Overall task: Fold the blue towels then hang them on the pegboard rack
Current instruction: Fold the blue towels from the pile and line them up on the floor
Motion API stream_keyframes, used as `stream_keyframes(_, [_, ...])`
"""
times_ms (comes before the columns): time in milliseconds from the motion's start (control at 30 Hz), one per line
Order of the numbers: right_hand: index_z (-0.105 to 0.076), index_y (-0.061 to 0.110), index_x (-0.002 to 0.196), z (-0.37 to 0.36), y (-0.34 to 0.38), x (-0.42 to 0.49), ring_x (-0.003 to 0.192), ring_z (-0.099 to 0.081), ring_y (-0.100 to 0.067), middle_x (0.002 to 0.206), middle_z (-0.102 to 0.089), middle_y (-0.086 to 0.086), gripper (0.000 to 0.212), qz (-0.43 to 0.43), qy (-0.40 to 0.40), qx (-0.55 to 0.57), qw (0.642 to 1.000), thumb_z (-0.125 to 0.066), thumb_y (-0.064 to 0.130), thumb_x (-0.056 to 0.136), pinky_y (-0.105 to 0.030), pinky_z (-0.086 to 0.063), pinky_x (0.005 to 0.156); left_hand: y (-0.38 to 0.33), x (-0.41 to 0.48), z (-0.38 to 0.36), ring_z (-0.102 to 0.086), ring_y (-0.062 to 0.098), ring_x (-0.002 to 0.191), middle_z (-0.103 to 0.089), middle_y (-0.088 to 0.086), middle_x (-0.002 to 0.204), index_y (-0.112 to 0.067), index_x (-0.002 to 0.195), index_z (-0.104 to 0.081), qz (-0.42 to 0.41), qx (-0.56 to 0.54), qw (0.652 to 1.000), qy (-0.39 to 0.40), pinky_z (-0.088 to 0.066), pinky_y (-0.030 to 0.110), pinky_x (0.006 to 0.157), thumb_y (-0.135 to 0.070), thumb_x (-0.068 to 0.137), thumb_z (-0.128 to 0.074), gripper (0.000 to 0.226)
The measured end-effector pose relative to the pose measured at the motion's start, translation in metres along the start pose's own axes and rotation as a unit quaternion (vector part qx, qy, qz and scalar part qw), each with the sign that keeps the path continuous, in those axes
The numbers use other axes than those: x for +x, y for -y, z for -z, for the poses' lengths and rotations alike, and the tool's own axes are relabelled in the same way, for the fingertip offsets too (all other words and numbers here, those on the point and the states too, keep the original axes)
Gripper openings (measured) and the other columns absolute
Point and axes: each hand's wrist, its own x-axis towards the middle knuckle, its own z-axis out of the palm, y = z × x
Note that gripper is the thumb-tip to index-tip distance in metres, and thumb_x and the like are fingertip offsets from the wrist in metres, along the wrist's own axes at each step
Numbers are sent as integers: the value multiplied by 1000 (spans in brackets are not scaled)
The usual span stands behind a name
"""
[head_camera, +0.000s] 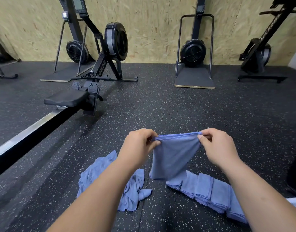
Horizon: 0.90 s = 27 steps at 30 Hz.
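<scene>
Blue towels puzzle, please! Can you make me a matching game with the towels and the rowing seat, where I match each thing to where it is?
Things:
1. hanging towel
2. crumpled towels
3. folded towels
4. rower seat

Places:
A. neat row on the floor, near right
B. top edge pinched by the left hand and right hand
C. loose heap, near left
D. on the metal rail, far left

Pairs: 1-B, 2-C, 3-A, 4-D.
</scene>
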Motion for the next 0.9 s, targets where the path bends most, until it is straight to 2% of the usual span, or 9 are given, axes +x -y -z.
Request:
stream_keyframes(100, [-74,22,104,2,1,0,91,-65,-25,94,-74,3,11,1,-6,-6,1000,-66,28,102,-34,-45,77,0,2,4,-61,13,76,-67,-11,79,-28,91,-72,1,9,1000,11,-49,32,72,-37,92,-80,11])
stream_keyframes(300, [-73,23,105,2,6,-2,89,-59,-20,91,-66,10,10,24,-38,16,999,-65,29,103,-32,-41,78,1,3,4,-62,20,95,-62,-5,98,-23,105,-75,-49,65,994,67,-50,38,83,-37,103,-65,17])
stream_keyframes(400, [-73,23,107,3,7,-2,91,-58,-18,94,-67,11,11,34,-53,26,998,-65,28,103,-30,-40,79,2,1,1,-61,20,94,-60,-5,99,-25,104,-74,-50,54,994,81,-50,38,81,-38,106,-61,18])
stream_keyframes(467, [-73,23,107,3,7,-2,91,-58,-18,95,-67,11,11,31,-61,27,997,-65,28,103,-30,-40,80,3,0,0,-61,18,87,-62,-10,91,-30,100,-72,-39,41,995,83,-50,36,77,-41,104,-63,15])
stream_keyframes(567, [-73,23,106,2,2,0,90,-59,-19,94,-68,9,10,20,-53,18,998,-65,28,103,-31,-41,79,2,0,1,-64,14,76,-68,-12,79,-28,94,-77,-23,7,995,94,-50,31,71,-38,99,-74,11])
stream_keyframes(733, [-72,25,104,-1,-4,2,92,-60,-25,94,-69,4,9,-14,-22,-6,1000,-64,29,103,-34,-43,78,2,0,3,-66,13,79,-70,-8,88,-24,95,-81,-65,-24,995,72,-55,34,78,-32,94,-81,8])
stream_keyframes(900, [-76,26,101,-3,-5,2,90,-64,-22,93,-74,5,8,-25,-16,16,999,-68,29,100,-33,-46,78,2,0,8,-63,9,77,-69,-11,85,-28,97,-80,-82,-42,996,21,-54,33,75,-29,91,-83,7])
